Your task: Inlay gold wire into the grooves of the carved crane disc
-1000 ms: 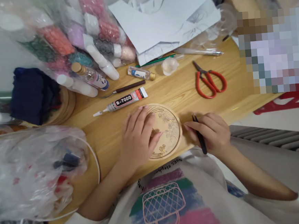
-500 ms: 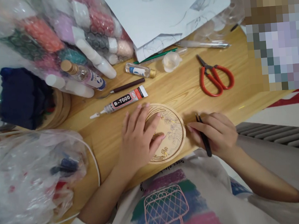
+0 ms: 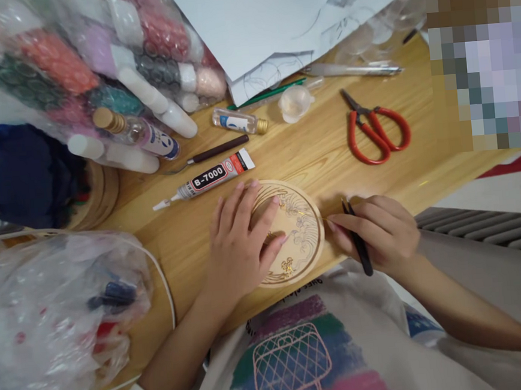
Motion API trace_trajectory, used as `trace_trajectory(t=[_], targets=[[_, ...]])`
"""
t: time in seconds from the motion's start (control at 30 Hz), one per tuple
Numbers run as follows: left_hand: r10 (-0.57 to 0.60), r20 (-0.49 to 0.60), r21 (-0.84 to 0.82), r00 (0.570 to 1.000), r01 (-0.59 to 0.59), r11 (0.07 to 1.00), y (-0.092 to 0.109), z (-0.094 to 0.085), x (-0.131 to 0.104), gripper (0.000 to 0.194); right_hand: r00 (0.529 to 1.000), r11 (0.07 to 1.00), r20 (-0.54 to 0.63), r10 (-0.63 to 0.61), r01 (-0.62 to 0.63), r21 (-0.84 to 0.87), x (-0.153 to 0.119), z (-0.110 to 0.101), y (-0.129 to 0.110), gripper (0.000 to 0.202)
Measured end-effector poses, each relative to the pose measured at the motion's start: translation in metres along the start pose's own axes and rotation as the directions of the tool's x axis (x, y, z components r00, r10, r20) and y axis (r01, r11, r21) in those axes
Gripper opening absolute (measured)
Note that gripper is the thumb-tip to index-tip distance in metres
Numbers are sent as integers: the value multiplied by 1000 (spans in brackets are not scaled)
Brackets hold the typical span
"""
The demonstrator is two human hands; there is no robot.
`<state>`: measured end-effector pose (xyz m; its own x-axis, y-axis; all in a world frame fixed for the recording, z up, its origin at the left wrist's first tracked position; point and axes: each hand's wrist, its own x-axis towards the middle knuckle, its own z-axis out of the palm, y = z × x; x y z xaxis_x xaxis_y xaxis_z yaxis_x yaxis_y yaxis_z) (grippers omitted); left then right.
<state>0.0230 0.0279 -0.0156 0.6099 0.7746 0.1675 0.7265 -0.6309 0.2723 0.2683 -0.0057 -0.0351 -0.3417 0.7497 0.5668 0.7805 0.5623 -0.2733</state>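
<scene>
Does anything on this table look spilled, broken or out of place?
No spill or breakage stands out. One oddity: a tiny yellow sliver lies on the table near the right hand, apart from the disc, perhaps a stray scrap.

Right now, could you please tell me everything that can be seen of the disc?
The disc is round, pale and wooden-looking, with a darker ring inside its rim. Fine wavy and floral lines mark it; some are gold, including a motif low down. It lies flat on the table, by the near edge. The left hand rests over its left part, hiding much there. A gold strand seems to reach it from the right hand.
</scene>
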Motion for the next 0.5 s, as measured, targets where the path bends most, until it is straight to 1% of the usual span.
trace_trajectory(t=[0.3,0.5], targets=[[3,7,11,1000,-3,1000,-1,0,0,43,1000,1000,11,-20,20,-16,1,-1,0,6],[-21,30,-4,999,21,1000,-1,1,-1,46,999,999,11,-47,47,-22,0,0,1,6]])
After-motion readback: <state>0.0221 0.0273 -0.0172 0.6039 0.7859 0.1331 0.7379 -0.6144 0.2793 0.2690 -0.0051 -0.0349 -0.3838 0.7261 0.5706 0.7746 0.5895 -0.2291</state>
